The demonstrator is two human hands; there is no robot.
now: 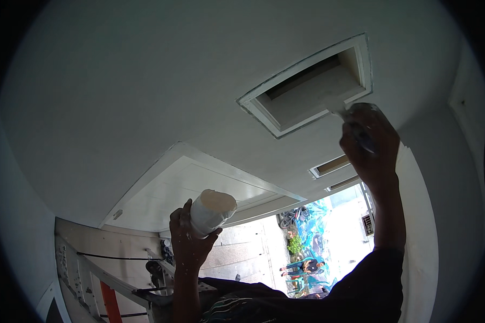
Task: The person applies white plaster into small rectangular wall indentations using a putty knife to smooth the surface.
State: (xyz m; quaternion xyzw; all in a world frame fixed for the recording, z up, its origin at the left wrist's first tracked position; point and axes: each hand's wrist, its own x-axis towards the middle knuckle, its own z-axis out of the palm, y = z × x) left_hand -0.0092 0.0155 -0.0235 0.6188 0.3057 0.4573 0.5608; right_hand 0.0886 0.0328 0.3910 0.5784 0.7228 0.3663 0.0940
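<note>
My left hand (191, 237), specked with white, is wrapped round a white cylindrical paint container (210, 214), whose pale round end faces up. Raised at the right, my right hand (373, 137) grips a paintbrush (337, 110), its handle dark and blurred. The brush's tip is at the lower right corner of a white rectangular frame (277, 129) set in the grey wall (145, 81); whether it touches the frame I cannot tell. A thin darker line runs round the frame's outer edge, and the opening within is recessed.
Below the wall opening is a white panelled door (194, 180). A metal ladder (81, 274) with an orange part (110, 302) stands at the lower left. Two smaller framed openings (328, 168) lie beyond. Outside, people (310, 266) are near a green plant (295, 245) and a motorcycle (291, 217).
</note>
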